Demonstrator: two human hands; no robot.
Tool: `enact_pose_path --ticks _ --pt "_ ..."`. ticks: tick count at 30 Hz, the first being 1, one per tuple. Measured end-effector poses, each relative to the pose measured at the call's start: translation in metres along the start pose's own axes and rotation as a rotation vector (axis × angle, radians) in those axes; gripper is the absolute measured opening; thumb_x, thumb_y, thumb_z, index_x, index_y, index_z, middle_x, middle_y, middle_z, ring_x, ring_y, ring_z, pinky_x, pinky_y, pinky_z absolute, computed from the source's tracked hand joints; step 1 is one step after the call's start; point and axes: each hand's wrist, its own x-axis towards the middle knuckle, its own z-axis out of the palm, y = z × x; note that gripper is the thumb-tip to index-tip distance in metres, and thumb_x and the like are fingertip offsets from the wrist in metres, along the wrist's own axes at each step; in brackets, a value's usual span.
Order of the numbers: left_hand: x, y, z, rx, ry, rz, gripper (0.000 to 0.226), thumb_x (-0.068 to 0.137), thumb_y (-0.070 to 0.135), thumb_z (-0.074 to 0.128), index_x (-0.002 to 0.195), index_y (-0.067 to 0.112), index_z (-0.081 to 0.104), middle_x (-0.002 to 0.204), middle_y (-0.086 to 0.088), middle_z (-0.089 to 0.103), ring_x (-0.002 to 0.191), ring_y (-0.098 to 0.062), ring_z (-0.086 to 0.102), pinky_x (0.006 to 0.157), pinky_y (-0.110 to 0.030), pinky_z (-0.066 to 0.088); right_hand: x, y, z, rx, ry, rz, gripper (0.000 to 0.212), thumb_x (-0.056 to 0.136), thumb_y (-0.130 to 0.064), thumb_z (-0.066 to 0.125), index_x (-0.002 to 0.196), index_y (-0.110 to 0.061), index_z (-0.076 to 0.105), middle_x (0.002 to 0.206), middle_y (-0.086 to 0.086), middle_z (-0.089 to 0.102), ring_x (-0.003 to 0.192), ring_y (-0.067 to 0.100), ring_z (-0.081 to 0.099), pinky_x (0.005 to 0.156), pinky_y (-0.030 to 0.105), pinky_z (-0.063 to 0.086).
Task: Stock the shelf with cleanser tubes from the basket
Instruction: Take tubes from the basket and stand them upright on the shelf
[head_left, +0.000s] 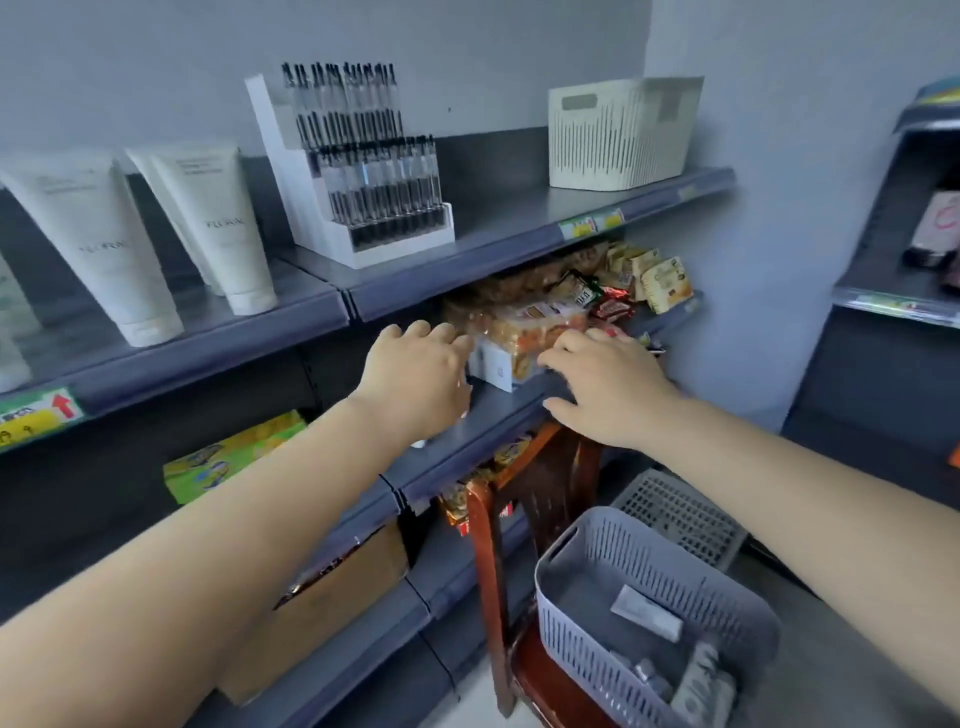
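Observation:
My left hand (415, 374) reaches palm down onto the middle shelf (498, 415), its fingers bent beside a white box (493, 366). A small white bit (418, 443) shows under its wrist; what lies under the palm is hidden. My right hand (608, 389) rests with spread fingers on the shelf edge, touching a clear snack pack (530, 327). Two white cleanser tubes (98, 244) (218, 228) stand cap down on the upper shelf at the left. The grey basket (587, 540) sits at the lower right and holds a few small tubes (647, 613).
The basket rests on a brown wooden chair (488, 571) against the shelving. A pen display (363, 171) and a cream basket (618, 135) stand on the upper shelf. Snack packs (665, 283) crowd the middle shelf's right end. A green box (228, 457) and a cardboard box (332, 603) lie lower down.

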Motion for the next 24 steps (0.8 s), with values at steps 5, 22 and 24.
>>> enact_pose_path --ticks 5,22,24 --pt "0.015 0.062 0.028 -0.036 -0.069 0.070 0.040 0.092 0.036 0.042 0.126 0.016 0.046 0.124 -0.003 0.051 0.117 -0.027 0.046 0.093 -0.036 0.035 -0.038 0.048 0.039 0.070 -0.111 0.073 0.046 0.090 -0.042 0.049 0.132 -0.023 0.045 0.129 -0.001 0.046 0.122 0.022 0.042 0.097 0.040 0.039" --pt "0.066 0.194 0.199 -0.297 -0.444 0.301 0.043 0.090 0.039 0.046 0.129 0.020 0.047 0.126 0.000 0.053 0.119 -0.023 0.047 0.096 -0.038 0.038 -0.115 0.139 0.209 0.496 -0.475 0.547 0.047 0.088 -0.037 0.059 0.131 -0.020 0.049 0.135 0.001 0.049 0.121 0.023 0.048 0.097 0.035 0.042" --pt "0.072 0.209 0.228 -0.313 -0.500 0.339 0.040 0.090 0.036 0.045 0.127 0.020 0.049 0.124 -0.001 0.054 0.116 -0.024 0.049 0.091 -0.037 0.041 -0.122 0.147 0.237 0.543 -0.535 0.621 0.047 0.088 -0.034 0.059 0.132 -0.018 0.049 0.137 0.005 0.047 0.124 0.025 0.046 0.100 0.033 0.040"
